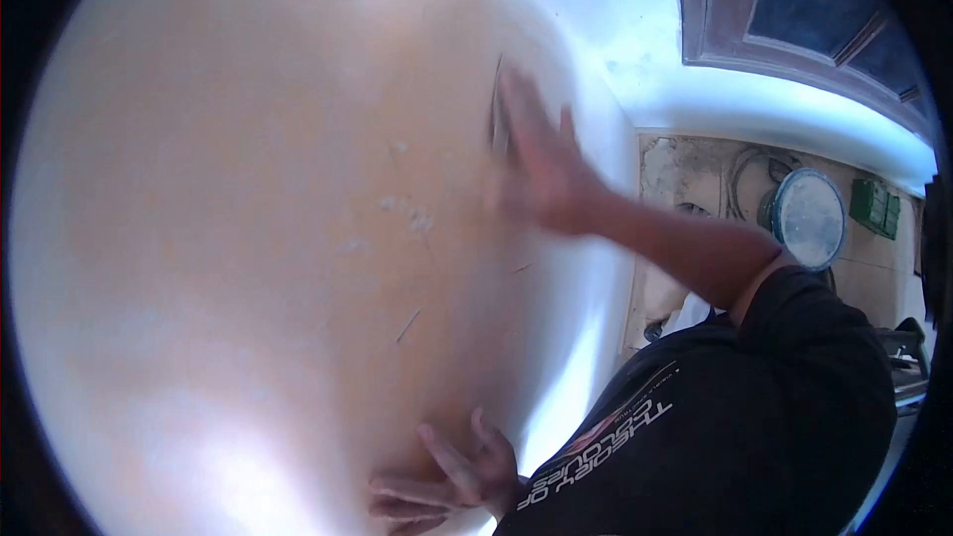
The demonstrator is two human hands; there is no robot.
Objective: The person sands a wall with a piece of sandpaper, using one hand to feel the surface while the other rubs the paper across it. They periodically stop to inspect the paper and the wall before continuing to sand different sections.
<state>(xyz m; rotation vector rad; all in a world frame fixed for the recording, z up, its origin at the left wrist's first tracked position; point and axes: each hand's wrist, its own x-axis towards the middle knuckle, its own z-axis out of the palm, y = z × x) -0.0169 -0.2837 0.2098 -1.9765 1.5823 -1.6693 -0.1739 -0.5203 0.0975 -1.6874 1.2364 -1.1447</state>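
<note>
My right hand [546,164], blurred by motion, is against a smooth pale wall [248,189]. Under its fingers shows the dark edge of a thin flat piece [499,109]; the rest of this piece is hidden by the hand. Lower in the view, my left hand [452,476] rests on the same surface with its fingers spread and nothing in them. Between the hands, the wall has small whitish patches [420,221] and a short dark scratch [408,326].
A brown-framed window or door [740,20] is at the upper right. On the floor [675,174] stand a round bucket [811,218] with a pale top and a green crate [875,208]. My black shirt [735,417] fills the lower right.
</note>
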